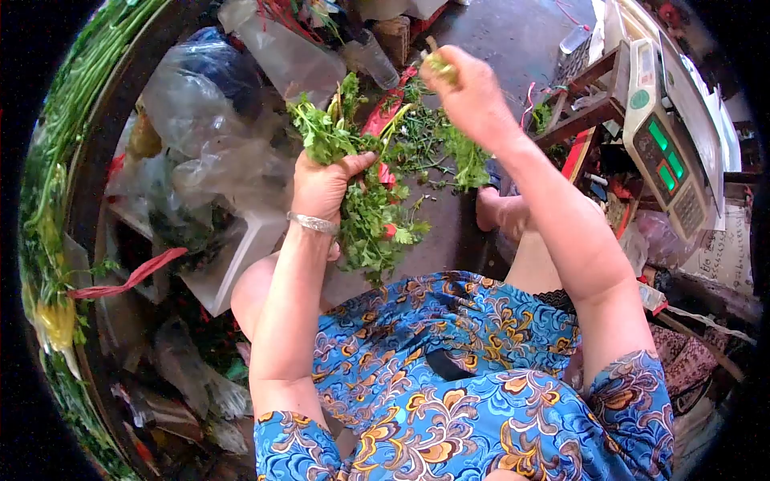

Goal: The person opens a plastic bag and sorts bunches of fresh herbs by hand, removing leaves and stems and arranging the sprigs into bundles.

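My left hand [321,188], with a bracelet at its wrist, is closed around a bunch of leafy green herbs [373,232]. Leaves stick out above the fist and hang down below it on the right. Up and to the right, my right hand [465,84] is closed on the pale root end of some herb stems [441,70], whose green leaves seem to hang beneath the hand. Between the two hands a red strip [383,112] and scattered green trimmings [421,136] lie on the dark floor.
Clear plastic bags [196,112] and a white foam box [241,264] are at the left. Long green stalks [72,104] line the far left edge. A digital scale [662,148] stands at the right beside a wooden frame [589,96]. A bottle [575,38] lies at the top.
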Demonstrator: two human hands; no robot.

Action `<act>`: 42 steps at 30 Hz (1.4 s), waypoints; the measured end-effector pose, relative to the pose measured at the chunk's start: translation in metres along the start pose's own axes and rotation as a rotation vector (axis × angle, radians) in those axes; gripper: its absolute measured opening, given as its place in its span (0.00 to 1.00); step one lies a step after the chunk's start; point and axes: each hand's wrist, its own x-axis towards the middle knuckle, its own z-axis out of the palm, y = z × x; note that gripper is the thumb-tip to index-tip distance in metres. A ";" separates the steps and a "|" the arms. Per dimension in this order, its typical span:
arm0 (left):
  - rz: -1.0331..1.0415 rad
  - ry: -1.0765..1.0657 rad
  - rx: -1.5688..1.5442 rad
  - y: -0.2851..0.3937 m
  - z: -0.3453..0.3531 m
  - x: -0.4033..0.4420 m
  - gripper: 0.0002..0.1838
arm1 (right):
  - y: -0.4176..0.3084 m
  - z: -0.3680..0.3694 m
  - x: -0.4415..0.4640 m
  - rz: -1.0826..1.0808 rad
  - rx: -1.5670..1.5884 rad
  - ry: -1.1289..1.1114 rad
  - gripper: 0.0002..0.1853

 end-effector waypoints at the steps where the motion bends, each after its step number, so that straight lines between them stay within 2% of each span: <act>1: 0.026 0.017 0.024 -0.002 -0.002 0.000 0.14 | 0.004 -0.004 0.007 0.075 0.139 0.033 0.10; 2: 0.003 0.011 -0.005 -0.002 -0.004 0.000 0.13 | 0.008 -0.012 0.009 0.110 0.147 0.033 0.14; 7: -0.004 0.002 -0.038 0.007 -0.004 -0.001 0.11 | 0.005 -0.022 0.008 0.215 0.104 -0.017 0.15; 9: -0.025 -0.006 -0.079 0.010 -0.003 -0.001 0.12 | -0.006 -0.016 0.000 0.412 0.449 -0.271 0.14; 11: -0.022 -0.009 -0.093 0.010 -0.001 0.000 0.12 | -0.017 -0.006 -0.009 0.423 0.661 -0.350 0.12; 13: -0.004 -0.032 -0.062 0.008 0.000 0.002 0.12 | -0.024 0.003 -0.014 0.567 0.933 -0.451 0.11; 17: 0.020 -0.127 -0.015 0.003 0.003 0.001 0.15 | -0.027 -0.001 -0.008 0.617 1.069 -0.369 0.11; 19: 0.005 -0.132 -0.033 0.005 0.003 -0.001 0.15 | -0.015 -0.008 0.000 0.499 1.083 -0.349 0.11; 21: -0.008 -0.135 -0.056 0.007 0.002 -0.001 0.14 | -0.010 -0.016 0.007 0.526 1.142 -0.189 0.11; 22: -0.038 -0.108 -0.060 0.008 -0.002 0.000 0.14 | -0.008 -0.023 0.011 0.510 1.131 -0.161 0.08; 31: -0.047 0.042 -0.143 0.007 -0.020 0.003 0.11 | 0.002 -0.039 0.014 0.414 0.886 0.015 0.11; 34: -0.023 0.157 -0.092 0.010 -0.021 0.004 0.11 | 0.000 -0.044 0.016 0.362 0.818 -0.041 0.12; 36: 0.009 0.135 -0.072 0.015 -0.021 0.003 0.11 | -0.002 -0.050 0.017 0.381 1.026 -0.204 0.15; 37: 0.043 0.112 -0.056 0.018 -0.021 0.002 0.11 | 0.009 -0.042 0.016 0.382 1.030 -0.206 0.15; 39: 0.033 0.098 -0.033 0.025 -0.019 -0.001 0.11 | 0.020 -0.022 0.014 -0.079 0.068 0.022 0.10; 40: 0.035 0.044 -0.102 0.030 -0.018 -0.004 0.10 | 0.014 -0.025 0.010 -0.196 -0.117 0.015 0.10; 41: 0.037 -0.010 -0.171 0.033 -0.018 -0.006 0.09 | 0.008 -0.029 0.008 -0.195 -0.111 0.019 0.10; 42: 0.005 -0.083 -0.219 0.032 -0.024 -0.003 0.10 | -0.005 -0.032 0.009 0.053 0.177 -0.124 0.10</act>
